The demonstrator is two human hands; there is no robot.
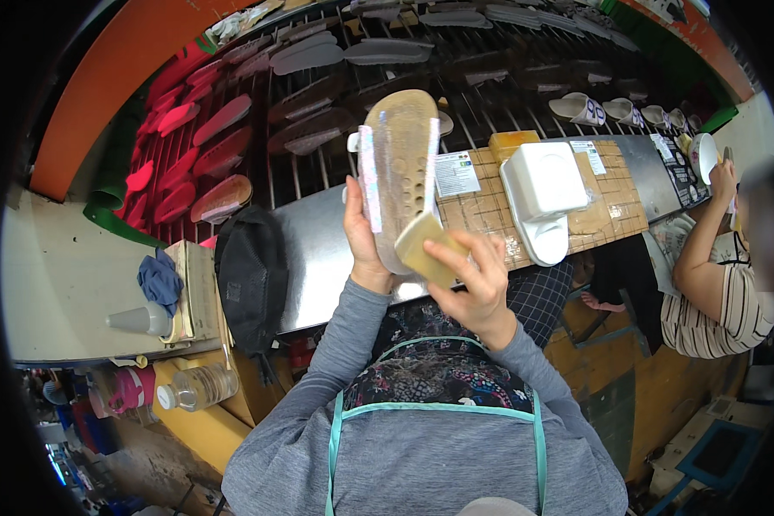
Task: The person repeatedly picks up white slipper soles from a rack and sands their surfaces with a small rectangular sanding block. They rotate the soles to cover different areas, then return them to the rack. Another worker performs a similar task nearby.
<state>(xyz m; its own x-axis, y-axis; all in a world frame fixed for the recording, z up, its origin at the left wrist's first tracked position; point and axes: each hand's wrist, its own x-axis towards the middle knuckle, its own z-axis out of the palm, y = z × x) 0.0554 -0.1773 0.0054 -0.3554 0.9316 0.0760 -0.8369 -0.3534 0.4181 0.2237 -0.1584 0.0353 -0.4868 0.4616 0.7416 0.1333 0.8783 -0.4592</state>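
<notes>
The shoe-shaped piece (402,172) is above the metal surface (312,262), the left hand (367,248) gripping its side and the right hand (480,282) gripping a yellowish pad (428,248) at its lower end, so work seems underway, remainder unclear.

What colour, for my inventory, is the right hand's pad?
The pad is pale yellow, best in head view.

Your left forearm, in a long heathered-grey fabric sleeve (344,331): one, slanting up and inward, cuff at the wrist. Your bare left hand (365,245): one, gripping, raised ahead of your chest, one digit upright along its outer side, the remaining fingers mostly hidden. Your right forearm, in a matching grey sleeve (529,365): one, angled up and leftward. Your bare right hand (476,279): one, back toward the camera, fingers bent in a pinching hold, just beside the left.
</notes>
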